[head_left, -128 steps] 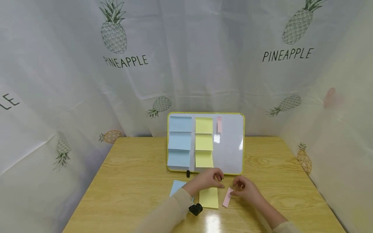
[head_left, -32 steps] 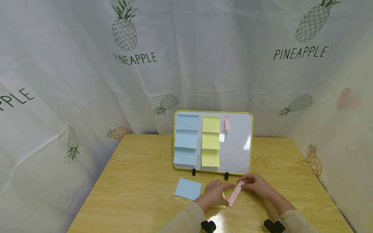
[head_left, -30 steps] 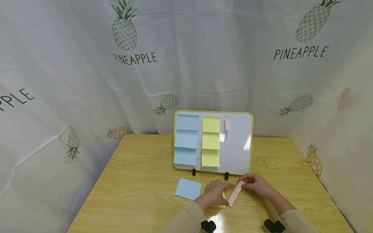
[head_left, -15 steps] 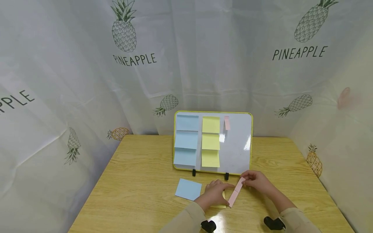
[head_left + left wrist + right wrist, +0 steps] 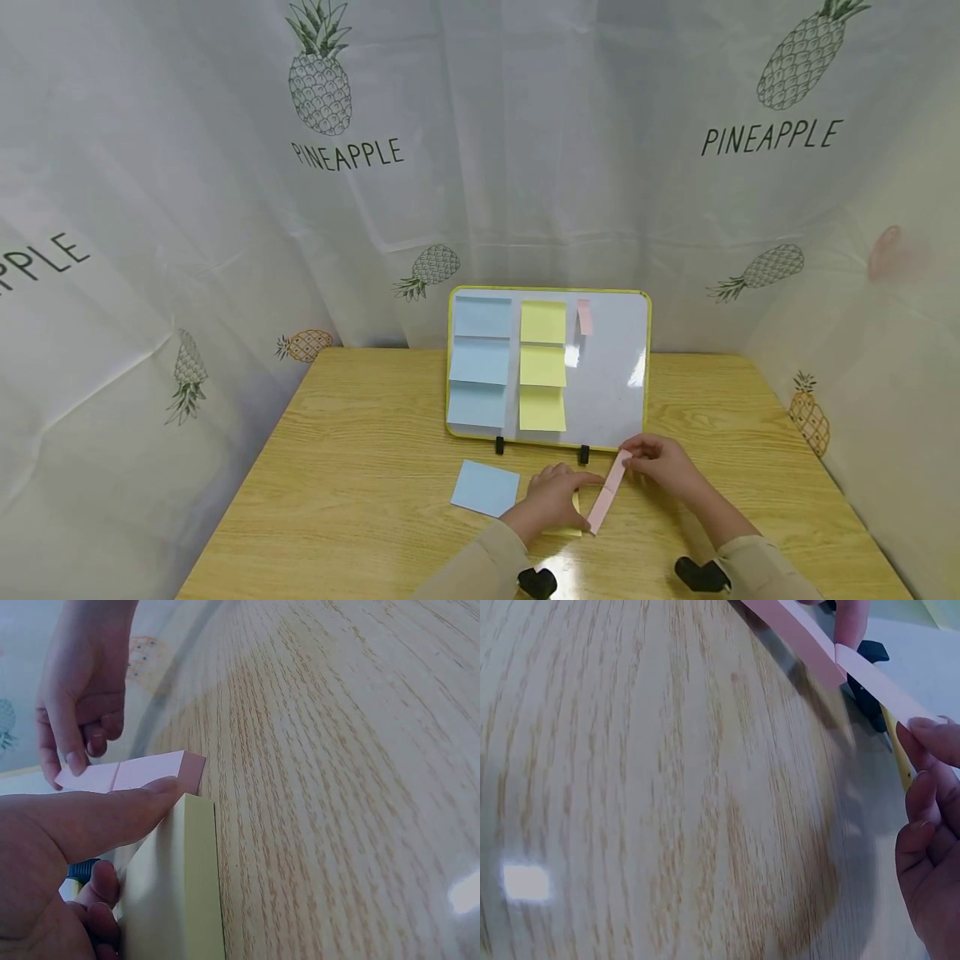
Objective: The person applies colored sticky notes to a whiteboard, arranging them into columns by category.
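Note:
A pad of narrow pink sticky notes (image 5: 600,512) lies on the table, its thick side visible in the left wrist view. My left hand (image 5: 553,500) holds this pad between thumb and index finger, over the yellow sticky note pad (image 5: 165,892), which it partly hides. Between thumb and fingertip, my right hand (image 5: 666,468) pinches the far end of the top pink sticky note (image 5: 881,686). That note stretches away from the pad, and a crease line shows where the two meet. The blue sticky note pad (image 5: 486,488) lies left of my left hand.
A whiteboard (image 5: 607,392) with a yellow frame stands behind the hands on black feet (image 5: 584,454). Stuck to it are three blue notes (image 5: 480,360), three yellow notes (image 5: 543,367) and one small pink note (image 5: 585,317). A pineapple-print curtain (image 5: 555,167) surrounds the table.
Since the oldest frame, my left hand has come onto the pink pad. My right hand has drawn the top pink note up and away from the pad, slightly further in the last second.

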{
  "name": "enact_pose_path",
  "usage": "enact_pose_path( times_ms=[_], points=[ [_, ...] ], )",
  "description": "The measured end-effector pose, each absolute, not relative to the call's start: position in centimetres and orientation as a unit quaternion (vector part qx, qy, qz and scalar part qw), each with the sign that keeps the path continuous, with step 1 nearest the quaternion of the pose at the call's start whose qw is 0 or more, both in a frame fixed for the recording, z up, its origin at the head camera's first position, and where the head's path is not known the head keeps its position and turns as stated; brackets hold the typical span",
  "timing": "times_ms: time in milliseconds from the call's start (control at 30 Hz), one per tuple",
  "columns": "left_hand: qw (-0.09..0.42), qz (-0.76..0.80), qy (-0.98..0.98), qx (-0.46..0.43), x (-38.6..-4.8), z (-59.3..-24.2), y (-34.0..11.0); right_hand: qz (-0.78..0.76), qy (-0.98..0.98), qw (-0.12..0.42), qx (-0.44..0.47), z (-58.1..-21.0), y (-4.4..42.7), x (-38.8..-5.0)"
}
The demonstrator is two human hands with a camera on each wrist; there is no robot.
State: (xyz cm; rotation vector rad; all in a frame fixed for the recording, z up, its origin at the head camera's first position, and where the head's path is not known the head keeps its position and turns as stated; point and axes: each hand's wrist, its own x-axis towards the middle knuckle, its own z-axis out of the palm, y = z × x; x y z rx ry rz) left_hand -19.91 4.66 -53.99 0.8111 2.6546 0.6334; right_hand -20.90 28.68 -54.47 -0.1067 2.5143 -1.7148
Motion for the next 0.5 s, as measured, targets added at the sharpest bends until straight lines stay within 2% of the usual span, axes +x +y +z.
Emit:
enact_pose_path(
  times_ms=[500],
  points=[
    [0.156,0.231,0.922,0.268,-20.11,-54.42,4.82,-0.563,0.826,0.024,0.021,-53.65,28.26,-20.87]
  ],
)
